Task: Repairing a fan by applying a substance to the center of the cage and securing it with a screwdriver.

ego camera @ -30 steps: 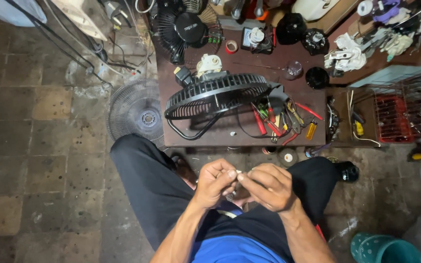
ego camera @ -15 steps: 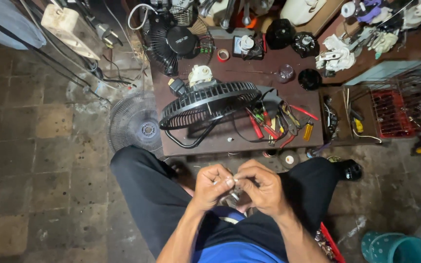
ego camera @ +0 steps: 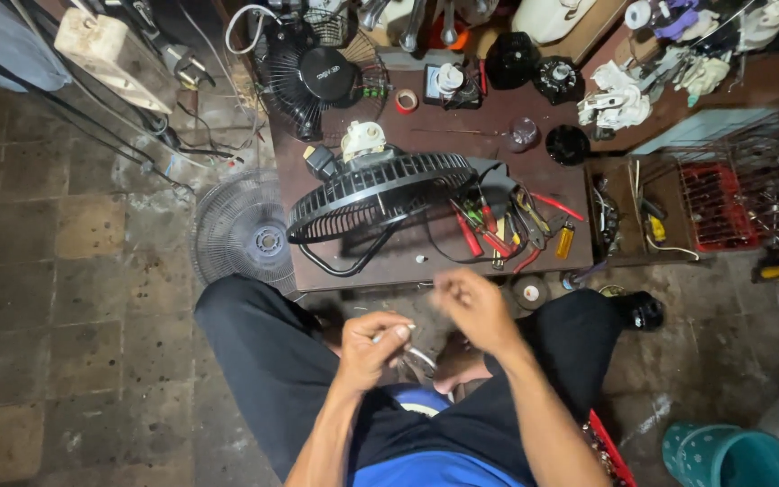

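L hand (ego camera: 373,343) over my lap, fingers pinched shut on a small pale piece (ego camera: 396,332), short, whitish-grey, stick-like, only the tip showing betw. thumb and forefinger. Too small to tell more about it.

R hand (ego camera: 471,302) raised a bit higher, just right of the L, apart from it. Blurred; fingers curled loosely, can't tell if anything's held in them.

Sitting w/ knees apart, black trousers, blue shirt hem at bottom of view.

Just ahead of the hands: low dark brown table (ego camera: 317,271). On it, black fan guard (ego camera: 380,194) tilted on edge, round, ribbed, w/ a black cable looping under it. White motor part (ego camera: 362,140) behind the guard. Right of guard, a heap of hand tools (ego camera: 498,230), red and yellow handles, screwdrivers and pliers mixed.

Floor left of table: grey wire fan grille (ego camera: 241,230) lying flat on stone tiles. Teal bucket (ego camera: 732,455) at bottom right corner.
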